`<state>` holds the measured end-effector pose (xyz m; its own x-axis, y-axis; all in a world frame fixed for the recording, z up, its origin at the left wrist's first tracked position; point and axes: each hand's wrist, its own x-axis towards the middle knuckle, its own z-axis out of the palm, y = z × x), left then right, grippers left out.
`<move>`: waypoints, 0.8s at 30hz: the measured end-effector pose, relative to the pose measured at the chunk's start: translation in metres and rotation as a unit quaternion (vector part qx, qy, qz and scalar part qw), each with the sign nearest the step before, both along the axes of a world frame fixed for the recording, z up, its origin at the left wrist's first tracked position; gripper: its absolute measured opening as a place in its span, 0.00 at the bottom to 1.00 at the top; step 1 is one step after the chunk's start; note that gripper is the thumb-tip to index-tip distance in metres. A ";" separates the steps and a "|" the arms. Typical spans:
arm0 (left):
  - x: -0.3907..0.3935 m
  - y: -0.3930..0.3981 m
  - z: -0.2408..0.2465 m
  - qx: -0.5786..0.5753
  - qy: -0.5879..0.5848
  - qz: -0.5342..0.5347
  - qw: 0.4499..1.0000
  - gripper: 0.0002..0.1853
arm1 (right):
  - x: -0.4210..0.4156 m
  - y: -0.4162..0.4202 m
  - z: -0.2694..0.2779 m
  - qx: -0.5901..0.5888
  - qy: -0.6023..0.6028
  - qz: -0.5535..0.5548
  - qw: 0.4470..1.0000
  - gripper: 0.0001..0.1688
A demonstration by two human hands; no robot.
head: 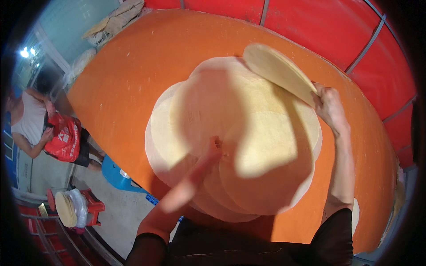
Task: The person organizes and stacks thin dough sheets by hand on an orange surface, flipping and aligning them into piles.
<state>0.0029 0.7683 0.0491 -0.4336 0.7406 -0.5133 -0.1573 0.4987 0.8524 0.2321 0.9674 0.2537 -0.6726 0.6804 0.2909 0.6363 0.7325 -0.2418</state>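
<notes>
Round, thin, pale-yellow dough sheets (pixel 276 133) overlap in a rosette on the orange tabletop (pixel 133 66) before me. At the far right of the rosette, my right hand (pixel 327 103) grips the edge of a thick round stack of similar sheets (pixel 278 68). The stack is tilted up, with its far end over the rosette's back edge. My left hand (pixel 214 149) is at the middle of the rosette, in deep shadow and partly blurred. Its fingers are not clear, nor is it clear whether it presses on the sheets.
Red sheeting (pixel 319 30) on metal bars borders the far side. At left a person (pixel 30 116) in an apron stands near a blue plastic stool (pixel 116 174). A red stool (pixel 95 206) bears another round stack (pixel 65 209) and clear plastic. Cloth (pixel 123 16) lies at the back left.
</notes>
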 end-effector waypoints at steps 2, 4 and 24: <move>-0.001 -0.012 0.000 -0.008 -0.032 0.027 0.999 0.25 | -0.006 -0.064 0.025 0.122 -0.072 0.002 0.990 0.17; -0.008 -0.024 -0.007 -0.002 -0.088 0.033 0.996 0.23 | 0.002 -0.111 -0.013 0.175 -0.028 0.088 0.980 0.30; 0.101 -0.113 -0.019 0.182 -0.567 0.022 0.803 0.23 | 0.028 -0.245 -0.179 0.124 -0.037 0.107 0.986 0.22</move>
